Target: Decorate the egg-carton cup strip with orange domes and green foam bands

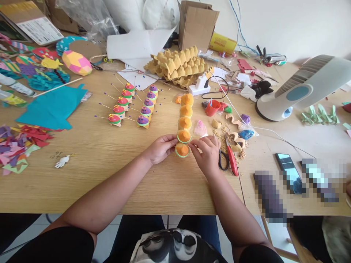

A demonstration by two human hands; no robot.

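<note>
My left hand [165, 147] and right hand [205, 153] pinch the nearer rims of an orange-topped carton strip [185, 123] at 12 o'clock on the counter [159, 191]; likely light and crushable, best held by cup edges.

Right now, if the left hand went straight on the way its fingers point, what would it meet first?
The orange-topped strip of cups, directly before the left hand, which may be touching its edge; exact contact is hard to judge.

Matt cup strip [185, 122], smooth wooden tabletop [159, 186]
</note>
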